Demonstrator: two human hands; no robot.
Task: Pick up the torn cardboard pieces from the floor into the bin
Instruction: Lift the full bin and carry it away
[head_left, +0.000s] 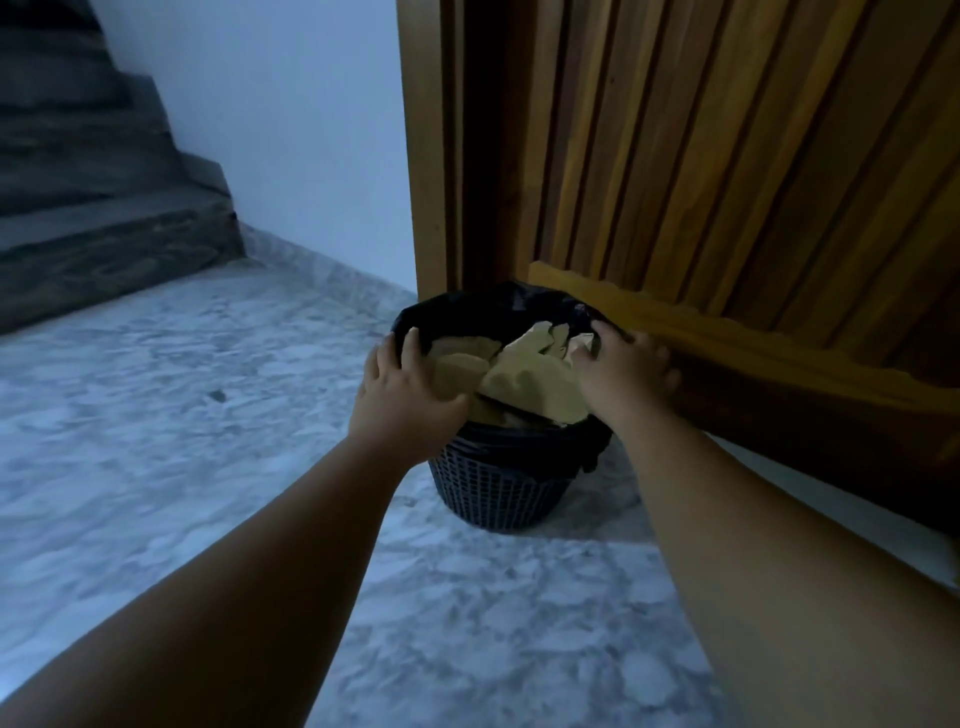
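**A:** Where did we have the cardboard pieces (535, 387)?

**B:** They were in the bin (498, 488), a dark mesh basket with a black liner (483, 306) folded over its rim. The brown pieces were crumpled and heaped up to the rim.

**A:** And where did the bin stand?

**B:** It stood upright on the marble floor (156, 441), at the floor's right edge. It was just beside the foot of the wooden door (727, 182), close to the corner where the door frame met the white wall (291, 130). The dark stairs (93, 218) rose well apart from it, at the floor's far left.

**A:** What did our 2 hands have hold of?

**B:** Our left hand (405, 389) gripped the bin's left rim. Its fingers curled over the liner and its thumb lay against the cardboard. Our right hand (623, 369) was at the right rim with its fingers bent down into the opening, touching the top piece.

**A:** Did the right one grip the cardboard or the rim?

**B:** We could not tell. Its fingertips were hidden among the paper and liner.
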